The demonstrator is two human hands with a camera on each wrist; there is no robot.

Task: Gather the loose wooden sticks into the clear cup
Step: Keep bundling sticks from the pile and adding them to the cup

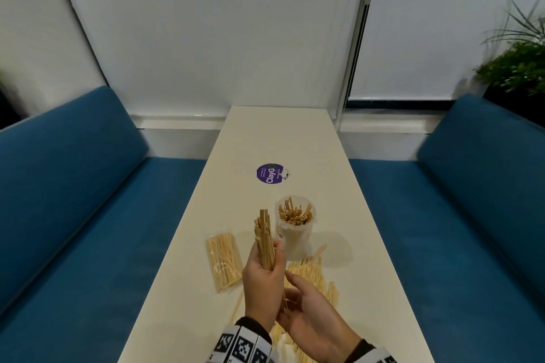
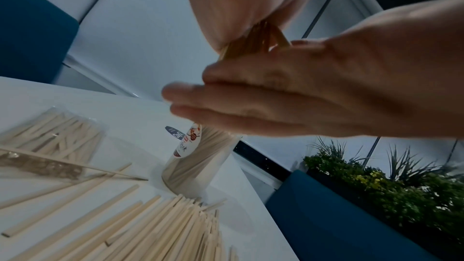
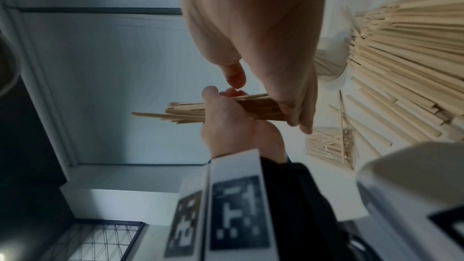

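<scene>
left hand grips a bundle of sticks; right hand flat beneath; clear cup partly filled (loose pile remains).

Left hand: raised above the counter, grip curled round a bundle of pale wooden sticks.
Right hand: fingers relaxed, beside the left palm's heel.

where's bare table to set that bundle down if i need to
Bare table runs from the purple sticker to the far edge. A narrower strip lies right of the cup. It is crowded near the hands: the wrapped pack on the left, the loose sticks behind the cup.
</scene>
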